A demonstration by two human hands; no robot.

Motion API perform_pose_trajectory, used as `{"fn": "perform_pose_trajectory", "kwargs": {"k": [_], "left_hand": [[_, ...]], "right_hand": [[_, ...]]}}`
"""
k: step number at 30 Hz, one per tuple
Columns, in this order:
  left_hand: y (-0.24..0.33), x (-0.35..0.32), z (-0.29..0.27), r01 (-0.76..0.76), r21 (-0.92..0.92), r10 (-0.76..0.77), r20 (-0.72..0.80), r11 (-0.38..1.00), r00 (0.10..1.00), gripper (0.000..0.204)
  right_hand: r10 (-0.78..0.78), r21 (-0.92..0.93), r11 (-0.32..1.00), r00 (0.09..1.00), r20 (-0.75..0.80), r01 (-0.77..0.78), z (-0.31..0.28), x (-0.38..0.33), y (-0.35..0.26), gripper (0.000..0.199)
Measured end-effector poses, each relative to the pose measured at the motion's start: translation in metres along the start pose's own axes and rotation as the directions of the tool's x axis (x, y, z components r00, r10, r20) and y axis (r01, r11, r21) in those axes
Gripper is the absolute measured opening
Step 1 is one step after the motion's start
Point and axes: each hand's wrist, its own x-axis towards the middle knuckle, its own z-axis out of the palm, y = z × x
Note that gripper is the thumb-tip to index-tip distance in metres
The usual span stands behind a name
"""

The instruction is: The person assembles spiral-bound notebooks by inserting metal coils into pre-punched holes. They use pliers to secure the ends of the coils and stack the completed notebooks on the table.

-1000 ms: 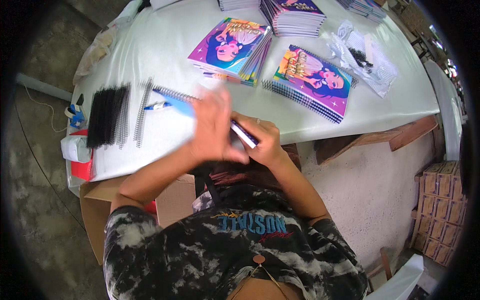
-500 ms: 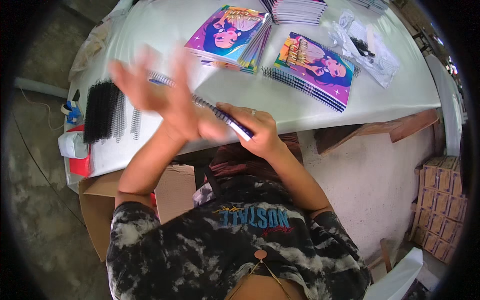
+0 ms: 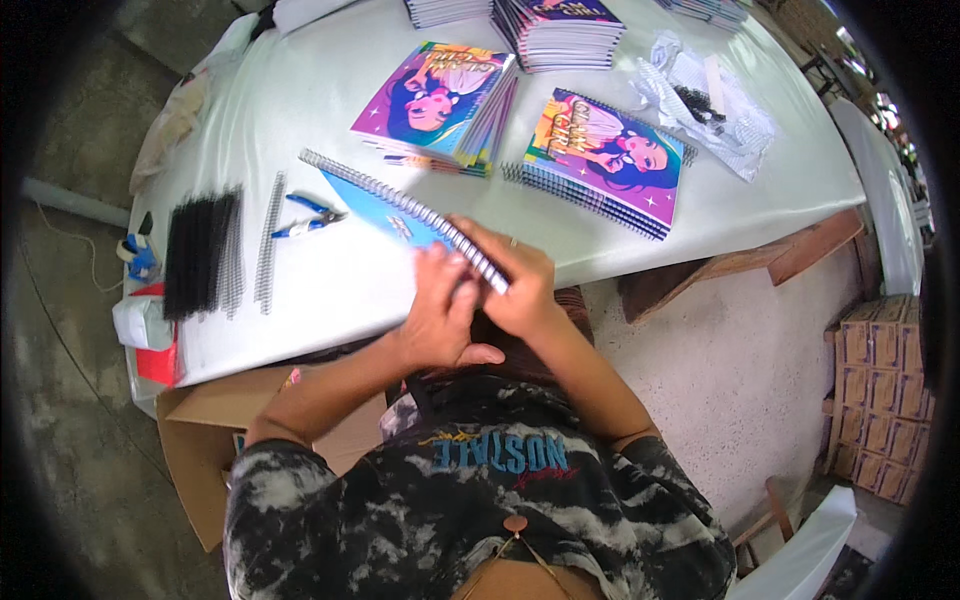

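Observation:
A spiral notebook [image 3: 370,208] with a blue cover is held on edge at the table's front, its wire-coil spine facing up and slanting from upper left to lower right. My right hand [image 3: 518,275] is closed around its near end. My left hand [image 3: 445,308] lies against the near part of the coil and cover, thumb stretched out and apart from the fingers. Left of the notebook lie blue-handled cutting pliers [image 3: 300,229] and a loose spiral coil [image 3: 269,250]. Farther left is a bundle of black spiral coils [image 3: 203,252].
Beyond my hands are a stack of colourful notebooks [image 3: 430,105] and a second spiral-bound stack [image 3: 610,160]. More notebooks [image 3: 565,45] stand at the back. Bubble wrap [image 3: 735,125] with black coil pieces lies at right. Below the table edge is an open cardboard box [image 3: 200,430].
My left hand has come down from above the table onto the notebook's near end. The notebook has tilted, showing its blue cover; the pliers now show fully. The view has shifted slightly.

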Motion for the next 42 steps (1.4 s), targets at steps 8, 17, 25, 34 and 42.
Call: {"fn": "perform_pose_trajectory", "kwargs": {"k": [8,17,25,34,42], "left_hand": [[0.051,0.077,-0.088,0.503,-0.508,-0.502,0.152,0.699,0.851,0.033],[0.007,0.075,-0.020,0.598,-0.795,-0.626,0.520,-0.105,0.581,0.018],[-0.005,0.078,-0.025,0.654,-0.743,-0.517,0.620,-0.142,0.591,0.017],[-0.015,0.085,-0.032,0.750,-0.613,-0.451,0.612,0.249,0.650,0.020],[-0.026,0.150,-0.010,0.551,-0.811,-0.705,0.274,0.196,0.654,0.052]], "right_hand": [[-0.021,-0.399,0.901,0.933,0.359,0.174,-0.048,0.032,-0.073,0.077],[0.674,0.075,0.724,0.726,0.134,-0.686,-0.075,0.013,-0.032,0.019],[0.652,0.179,0.743,0.758,0.023,-0.645,-0.064,0.001,-0.029,0.017],[0.570,-0.024,0.821,0.821,-0.034,-0.570,-0.052,0.005,-0.041,0.018],[0.410,0.482,0.875,0.468,-0.783,0.039,-0.120,0.050,0.000,0.028]]}}
